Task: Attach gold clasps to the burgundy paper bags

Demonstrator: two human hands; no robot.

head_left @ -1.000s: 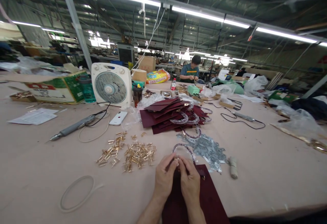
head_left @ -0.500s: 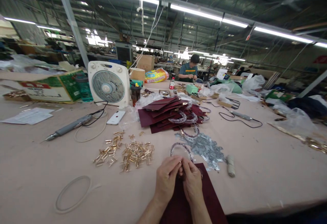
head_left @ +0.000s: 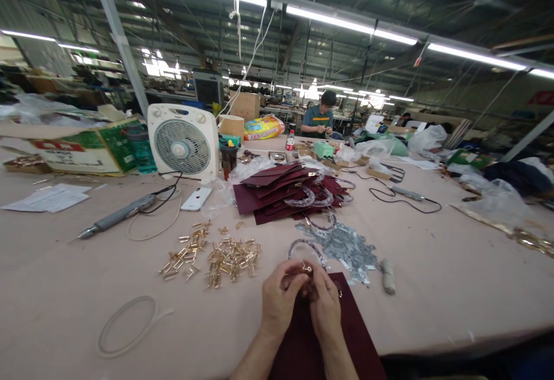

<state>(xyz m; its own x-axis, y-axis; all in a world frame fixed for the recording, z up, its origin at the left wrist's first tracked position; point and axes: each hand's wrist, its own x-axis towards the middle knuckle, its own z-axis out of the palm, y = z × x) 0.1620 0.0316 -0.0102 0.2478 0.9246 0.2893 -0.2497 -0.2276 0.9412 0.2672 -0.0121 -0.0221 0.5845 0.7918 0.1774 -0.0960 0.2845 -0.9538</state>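
A maroon bag panel (head_left: 355, 328) lies under my hands at the table's front edge. My left hand (head_left: 277, 298) and my right hand (head_left: 325, 306) meet above it with fingers pinched together. Between their fingertips shows a small gold metal fitting (head_left: 307, 269), held by both hands. A curved, plastic-wrapped handle (head_left: 306, 243) arches up just behind the fingers. Another gold fitting (head_left: 340, 294) shows on the panel beside my right hand. My fingers hide where the handle meets the panel.
Piles of gold fittings (head_left: 231, 260) lie to the left, grey metal plates (head_left: 348, 248) behind right. Farther back are stacked maroon panels (head_left: 268, 192), a fan (head_left: 182, 143), a phone (head_left: 196, 199) and an electric screwdriver (head_left: 116, 216). A co-worker (head_left: 318, 119) sits opposite.
My fingers have shifted slightly, and more of the gold fitting now shows between them. The left fingers are a little more curled. The stacks and piles stay as they were.
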